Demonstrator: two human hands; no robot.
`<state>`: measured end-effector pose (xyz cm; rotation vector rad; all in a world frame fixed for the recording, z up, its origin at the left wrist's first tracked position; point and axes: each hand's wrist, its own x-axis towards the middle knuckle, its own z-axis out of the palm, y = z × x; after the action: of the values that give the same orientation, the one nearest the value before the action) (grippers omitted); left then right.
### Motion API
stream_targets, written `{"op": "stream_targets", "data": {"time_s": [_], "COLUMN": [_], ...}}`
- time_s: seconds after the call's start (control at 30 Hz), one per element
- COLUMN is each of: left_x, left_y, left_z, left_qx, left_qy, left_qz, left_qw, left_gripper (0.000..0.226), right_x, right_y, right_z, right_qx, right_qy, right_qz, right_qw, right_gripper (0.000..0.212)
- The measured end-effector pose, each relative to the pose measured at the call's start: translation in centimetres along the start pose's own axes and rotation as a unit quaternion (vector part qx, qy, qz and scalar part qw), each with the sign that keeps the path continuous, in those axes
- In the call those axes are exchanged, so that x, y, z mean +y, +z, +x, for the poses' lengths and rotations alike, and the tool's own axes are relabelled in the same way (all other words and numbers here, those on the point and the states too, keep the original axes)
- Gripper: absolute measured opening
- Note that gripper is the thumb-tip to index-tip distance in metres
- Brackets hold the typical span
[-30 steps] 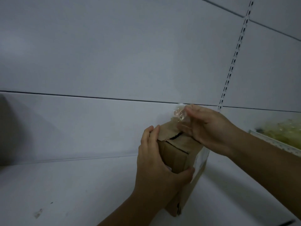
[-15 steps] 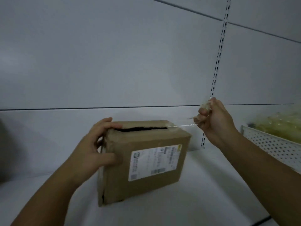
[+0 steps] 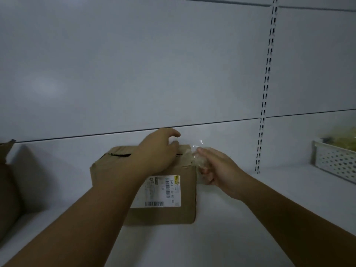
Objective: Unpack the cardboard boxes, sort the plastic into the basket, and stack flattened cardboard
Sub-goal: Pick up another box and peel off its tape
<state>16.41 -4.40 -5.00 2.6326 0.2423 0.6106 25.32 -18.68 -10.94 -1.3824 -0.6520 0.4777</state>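
A brown cardboard box with a white shipping label stands on the white shelf, its top flaps parted by a dark slit. My left hand presses down on the box's top, fingers curled over the far edge. My right hand is at the box's upper right corner, closed around a crumpled wad of clear tape that still touches the corner.
A white perforated basket holding yellowish plastic sits on the shelf at far right. Another brown cardboard box stands at the far left edge. A slotted metal upright runs up the back wall.
My left hand moved from the box's left side onto its top. My right hand, which had pulled the tape out to the right, came back to the box's right corner.
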Motion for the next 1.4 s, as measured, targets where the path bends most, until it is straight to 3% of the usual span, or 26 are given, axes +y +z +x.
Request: {"op": "stream_targets", "data": {"time_s": [0.07,0.17,0.27,0.37,0.5,0.67,0.73,0.8,0.9,1.0,1.13,1.23,1.33,1.4], "left_x": [-0.5,-1.0,-1.0,-0.8,-0.5,0.6,1.9,4.4,7.9,9.4,9.8,11.3,13.2,14.1], "left_y": [0.9,1.2,1.4,1.5,1.6,1.8,2.0,3.0,6.3,10.0,13.1,14.6,16.0,17.4], "left_z": [0.3,0.5,0.5,0.5,0.4,-0.1,-0.6,-1.2,-1.1,0.9,3.8,5.0,6.2,7.0], "left_qx": [-0.074,-0.096,-0.084,-0.071,-0.052,0.021,0.111,0.163,0.105,0.070,0.083,0.115,0.125,0.106], "left_qy": [-0.020,-0.038,-0.042,-0.053,-0.061,-0.047,-0.014,0.059,0.179,0.149,0.085,0.073,0.061,0.041], "left_qz": [0.029,0.068,0.071,0.072,0.077,0.073,0.044,-0.088,-0.126,-0.131,-0.236,-0.257,-0.293,-0.344], "left_qw": [0.997,0.992,0.993,0.993,0.994,0.996,0.993,0.981,0.970,0.978,0.964,0.957,0.946,0.932], "left_gripper": [0.042,0.041,0.038,0.034,0.031,0.027,0.025,0.023,0.039,0.053,0.027,0.013,0.009,0.009], "right_x": [0.9,2.7,4.7,4.9,3.3,2.0,2.1,2.2,2.3,2.4,2.6,2.6,1.8,0.8], "right_y": [-1.6,-5.2,-8.7,-10.2,-11.5,-12.2,-11.8,-11.2,-11.2,-11.9,-12.8,-12.9,-14.1,-16.0], "right_z": [0.1,0.4,0.8,0.7,0.8,0.8,0.8,0.9,0.8,0.5,0.8,0.4,-0.6,-2.0], "right_qx": [-0.002,0.014,0.013,-0.003,0.050,0.082,0.066,0.047,0.057,0.039,0.070,0.119,0.196,0.238], "right_qy": [-0.052,-0.109,-0.062,0.021,0.002,-0.033,-0.065,-0.098,-0.129,-0.145,-0.161,-0.153,-0.118,-0.098], "right_qz": [-0.162,-0.367,-0.449,-0.390,-0.119,0.113,0.125,0.105,0.068,0.082,0.173,0.205,0.197,0.109], "right_qw": [0.985,0.924,0.891,0.920,0.992,0.990,0.988,0.988,0.988,0.985,0.969,0.959,0.953,0.960], "right_gripper": [0.025,0.035,0.038,0.035,0.036,0.029,0.020,0.011,0.011,0.019,0.034,0.045,0.033,0.023]}}
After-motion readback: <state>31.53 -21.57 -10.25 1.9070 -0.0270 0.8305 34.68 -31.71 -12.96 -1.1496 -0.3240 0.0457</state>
